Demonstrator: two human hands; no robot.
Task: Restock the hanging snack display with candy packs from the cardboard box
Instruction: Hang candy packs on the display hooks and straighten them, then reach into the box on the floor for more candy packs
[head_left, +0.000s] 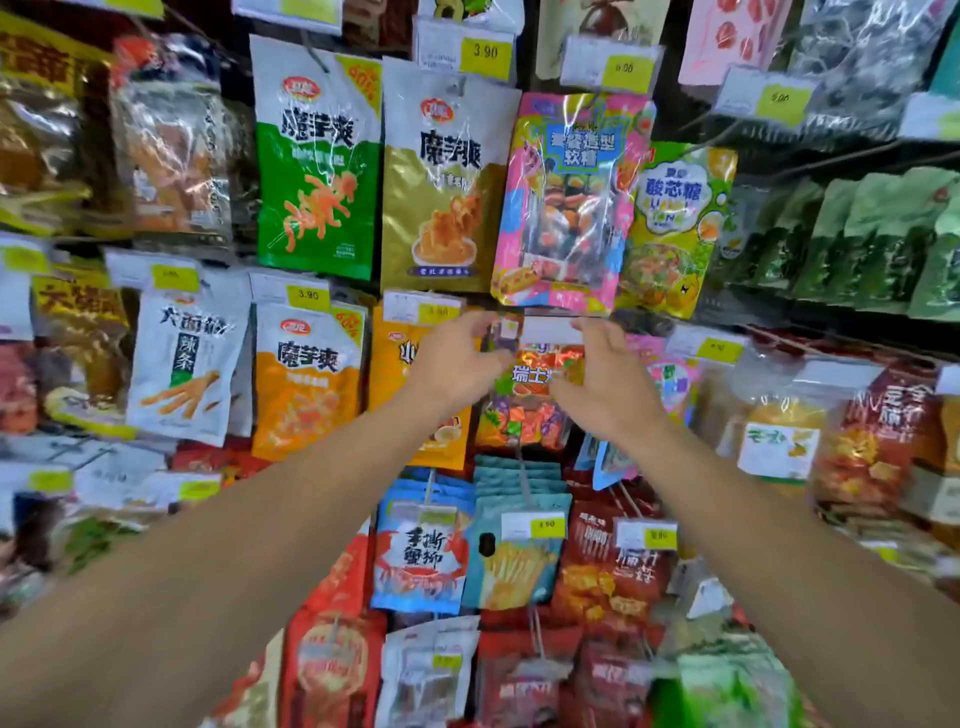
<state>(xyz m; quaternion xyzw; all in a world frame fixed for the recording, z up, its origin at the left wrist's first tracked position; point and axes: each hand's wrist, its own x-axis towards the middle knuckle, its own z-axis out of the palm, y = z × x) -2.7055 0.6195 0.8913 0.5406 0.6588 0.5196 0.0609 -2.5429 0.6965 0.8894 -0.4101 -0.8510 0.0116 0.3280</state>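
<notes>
A: What are the fingers (480, 332) doing at the rack?

B: Those of the left hand (457, 364) are pinching the top edge of a candy pack (530, 395), a shiny orange and red bag of wrapped sweets. The right hand (605, 384) is curling round the pack's right side, its fingertips up near the white price tag (550, 332) at the front of the peg. Both hands are gripping the pack and holding it against the hanging snack display (322, 161), in the middle row.

A: How far along is the restocking looking?

B: One pack is being threaded onto its hook, or so it appears; whether the hole is over the peg yet is impossible to tell, since the fingers and tag are covering that spot. The cardboard box is sitting out of view, so the number of packs left is unknown.

A: And what is crowding in around it?

B: A pink gummy bag (566, 202) is hanging just above, its bottom edge nearly touching the tag. An orange snack bag (405, 379) is pressing in from the left, behind the left wrist. Pink packs (670, 379) are sitting just to the right. Teal pouches (519, 483) are hanging below. The tag and the neighbouring bags are leaving little room, so the pack is likely needing to go on straight.
</notes>
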